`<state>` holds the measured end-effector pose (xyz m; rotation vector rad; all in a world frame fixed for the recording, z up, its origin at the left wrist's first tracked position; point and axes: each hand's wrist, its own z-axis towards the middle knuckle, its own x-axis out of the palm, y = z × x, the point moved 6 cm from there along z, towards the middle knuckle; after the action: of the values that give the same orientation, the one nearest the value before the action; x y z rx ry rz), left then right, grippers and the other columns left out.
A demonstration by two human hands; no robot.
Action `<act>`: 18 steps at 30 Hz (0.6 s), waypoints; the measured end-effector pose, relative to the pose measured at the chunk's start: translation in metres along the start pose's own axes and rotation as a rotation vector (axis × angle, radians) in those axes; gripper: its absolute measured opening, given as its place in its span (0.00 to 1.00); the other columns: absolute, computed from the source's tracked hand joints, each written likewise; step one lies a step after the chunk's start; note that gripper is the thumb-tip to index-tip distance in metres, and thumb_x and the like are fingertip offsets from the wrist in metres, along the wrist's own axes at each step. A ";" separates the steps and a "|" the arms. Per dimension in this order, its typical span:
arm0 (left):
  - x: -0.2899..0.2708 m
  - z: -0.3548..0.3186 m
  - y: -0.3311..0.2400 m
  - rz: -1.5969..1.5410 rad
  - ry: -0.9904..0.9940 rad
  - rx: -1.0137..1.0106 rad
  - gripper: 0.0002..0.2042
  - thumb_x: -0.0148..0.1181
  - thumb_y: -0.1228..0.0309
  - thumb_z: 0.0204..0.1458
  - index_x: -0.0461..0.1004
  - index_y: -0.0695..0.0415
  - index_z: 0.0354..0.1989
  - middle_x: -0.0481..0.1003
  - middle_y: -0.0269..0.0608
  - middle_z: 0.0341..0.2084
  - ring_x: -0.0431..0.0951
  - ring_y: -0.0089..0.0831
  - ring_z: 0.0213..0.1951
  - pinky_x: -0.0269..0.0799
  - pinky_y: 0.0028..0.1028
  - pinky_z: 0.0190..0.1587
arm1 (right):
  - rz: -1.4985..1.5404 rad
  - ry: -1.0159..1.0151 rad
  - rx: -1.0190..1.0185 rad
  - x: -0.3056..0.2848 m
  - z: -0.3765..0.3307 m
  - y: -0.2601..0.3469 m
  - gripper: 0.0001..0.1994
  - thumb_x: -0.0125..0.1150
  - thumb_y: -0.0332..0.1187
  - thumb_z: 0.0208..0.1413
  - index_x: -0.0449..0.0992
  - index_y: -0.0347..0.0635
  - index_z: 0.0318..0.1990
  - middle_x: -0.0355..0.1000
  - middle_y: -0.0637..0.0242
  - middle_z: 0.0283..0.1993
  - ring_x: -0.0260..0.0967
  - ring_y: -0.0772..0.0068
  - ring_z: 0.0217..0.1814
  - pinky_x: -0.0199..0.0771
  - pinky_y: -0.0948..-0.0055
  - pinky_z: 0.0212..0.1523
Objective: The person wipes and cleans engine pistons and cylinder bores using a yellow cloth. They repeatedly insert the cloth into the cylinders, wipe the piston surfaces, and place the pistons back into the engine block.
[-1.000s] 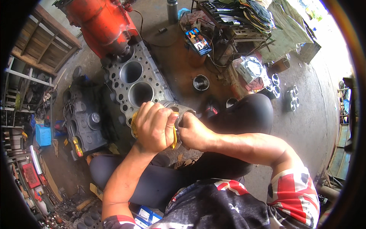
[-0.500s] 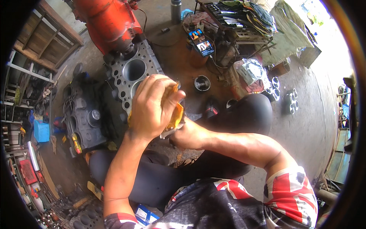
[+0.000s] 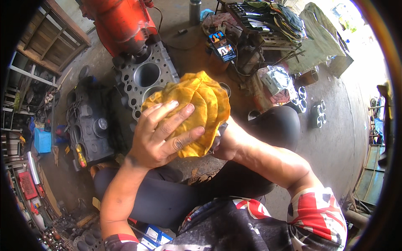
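Observation:
A crumpled yellow cloth [image 3: 199, 113] is draped over something in front of me. My left hand [image 3: 157, 136] holds the cloth from its left side, fingers spread across the folds. On the other side, my right hand [image 3: 229, 140] grips a grey metal part [image 3: 217, 136] under the cloth's lower right edge. Most of that part is covered, so its kind cannot be made out. Just beyond the cloth lies an engine block [image 3: 147, 74] with large round bores, partly hidden by the cloth and my left hand.
A red machine housing [image 3: 119, 25] stands at the block's far end. Left of it sits another dark engine casting [image 3: 90, 134]. A lit phone [image 3: 222, 46] leans ahead of a tool-laden stand [image 3: 268, 21]. Several metal cylinders [image 3: 319, 113] stand on the floor at right.
The yellow cloth, mostly hidden by my left hand before, now spreads broadly toward me. My left hand has moved lower and its fingers have spread. My right hand has shifted right and slightly up.

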<state>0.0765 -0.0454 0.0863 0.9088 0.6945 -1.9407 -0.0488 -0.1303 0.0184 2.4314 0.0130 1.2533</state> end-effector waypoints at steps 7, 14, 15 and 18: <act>0.006 -0.002 -0.017 0.082 -0.066 0.046 0.23 0.66 0.45 0.59 0.79 0.28 0.64 0.72 0.37 0.67 0.66 0.44 0.69 0.65 0.51 0.70 | -0.043 -0.017 -0.089 0.018 -0.017 0.031 0.19 0.46 0.36 0.75 0.74 0.38 0.65 0.78 0.54 0.60 0.80 0.57 0.59 0.86 0.55 0.57; 0.012 0.008 -0.016 0.007 -0.019 -0.013 0.24 0.66 0.57 0.62 0.72 0.27 0.67 0.75 0.42 0.61 0.74 0.48 0.63 0.68 0.52 0.67 | -0.272 -0.245 0.110 0.011 -0.034 0.000 0.18 0.61 0.31 0.69 0.72 0.29 0.61 0.75 0.50 0.58 0.79 0.68 0.55 0.86 0.65 0.50; 0.014 0.006 -0.020 0.013 -0.020 0.001 0.23 0.66 0.58 0.62 0.72 0.29 0.66 0.75 0.42 0.61 0.76 0.47 0.61 0.70 0.52 0.65 | -0.312 -0.260 0.103 0.010 -0.034 0.000 0.18 0.62 0.30 0.67 0.72 0.29 0.60 0.75 0.51 0.56 0.79 0.67 0.54 0.86 0.65 0.50; 0.017 0.000 -0.022 0.029 -0.045 0.020 0.24 0.66 0.58 0.61 0.72 0.28 0.66 0.74 0.41 0.62 0.76 0.44 0.60 0.71 0.50 0.63 | -0.354 -0.258 0.095 0.006 -0.034 0.000 0.17 0.65 0.30 0.64 0.71 0.29 0.55 0.76 0.52 0.49 0.81 0.67 0.49 0.86 0.65 0.46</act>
<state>0.0510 -0.0430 0.0749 0.8796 0.6335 -1.9393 -0.0720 -0.1171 0.0405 2.5107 0.4181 0.7969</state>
